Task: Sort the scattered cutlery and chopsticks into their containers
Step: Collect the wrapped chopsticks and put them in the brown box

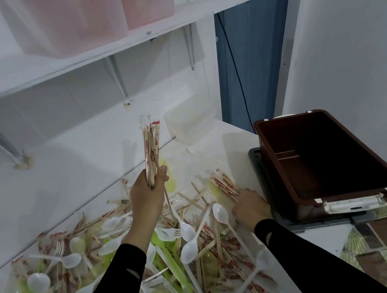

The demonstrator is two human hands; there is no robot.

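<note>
Left grip curled round lower end of chopstick bundle, wrapped, held upright above pile. Right grip knuckles up, fingers curled over near end of second bundle, which lies flat on table, just beside brown bin. Bin sits on grey tray, right side. Pile: loose chopsticks, white spoons, forks, green pieces, spread on table left of bin, under both arms.

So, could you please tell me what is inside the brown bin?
Inside the brown bin, only dark walls and a ledge show, with nothing sorted visible. Its floor is too dark to judge.
</note>
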